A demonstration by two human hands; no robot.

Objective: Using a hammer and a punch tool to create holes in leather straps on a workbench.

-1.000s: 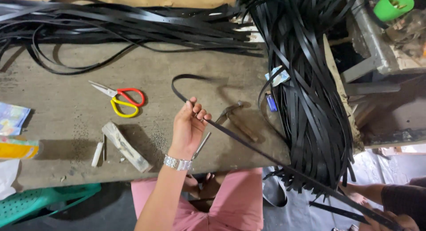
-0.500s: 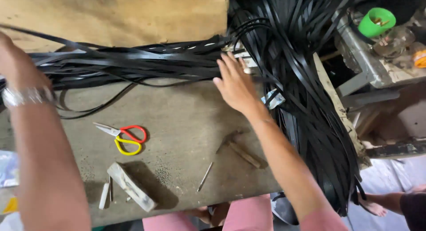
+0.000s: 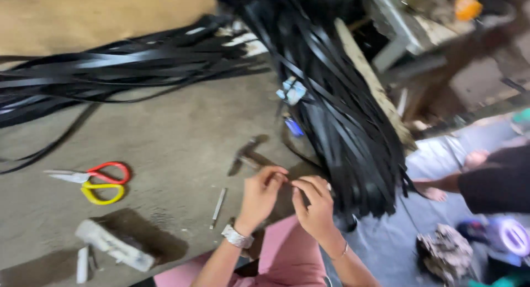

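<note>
Both hands meet at the near edge of the surface, fingertips together. The left hand, with a metal watch at the wrist, and the right hand pinch the end of a thin black strap between them; the picture is blurred there, so how firmly each one grips cannot be told exactly. The strap curves up from the fingers toward the hanging bundle of black straps, which drapes over the right edge of the surface and falls just beside the right hand.

A hammer lies just above the left hand, apart from it. A small metal rod lies to the left of the left wrist. Farther left are scissors with one red and one yellow handle, and nearer the edge a pale block with a small white piece beside it. A second heap of black straps runs flat across the far left of the surface.

The surface is worn, grey-brown and dusty. Pink cloth covers the person's lap below the hands. To the right, on the floor, another person's bare foot and dark sleeve show, well apart from the hands.
</note>
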